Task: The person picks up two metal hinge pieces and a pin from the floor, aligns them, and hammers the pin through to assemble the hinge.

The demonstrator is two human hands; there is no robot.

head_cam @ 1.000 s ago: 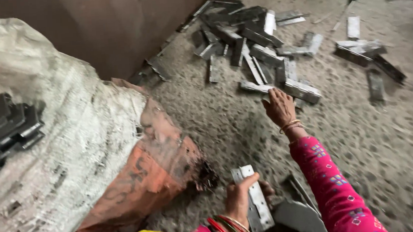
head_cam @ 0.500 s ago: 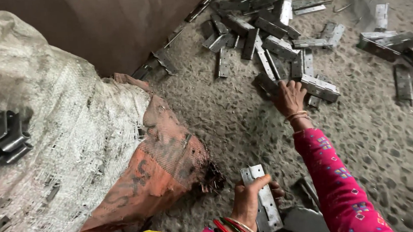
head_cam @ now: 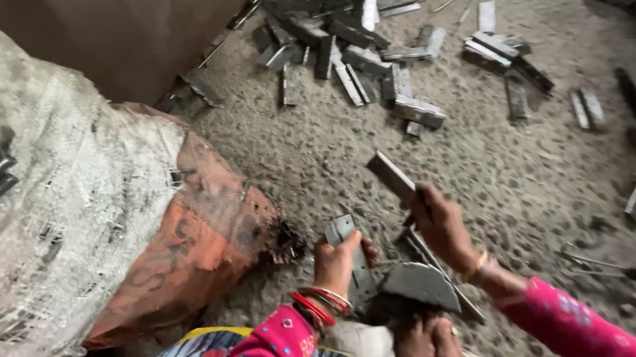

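I see my left hand [head_cam: 336,263] clenched on one flat grey hinge plate [head_cam: 350,258], upright above the speckled floor [head_cam: 527,179]. My right hand [head_cam: 444,225], earlier reaching into the scattered metal pile [head_cam: 357,49], now grips one dark bar [head_cam: 392,177], perhaps channel-shaped. A coarse woven sack [head_cam: 67,218] lies left.

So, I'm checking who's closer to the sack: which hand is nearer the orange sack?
Left. The left hand, holding a flat metal piece, sits just beside the orange sack. The right hand, gripping a metal bar, is farther to the right.
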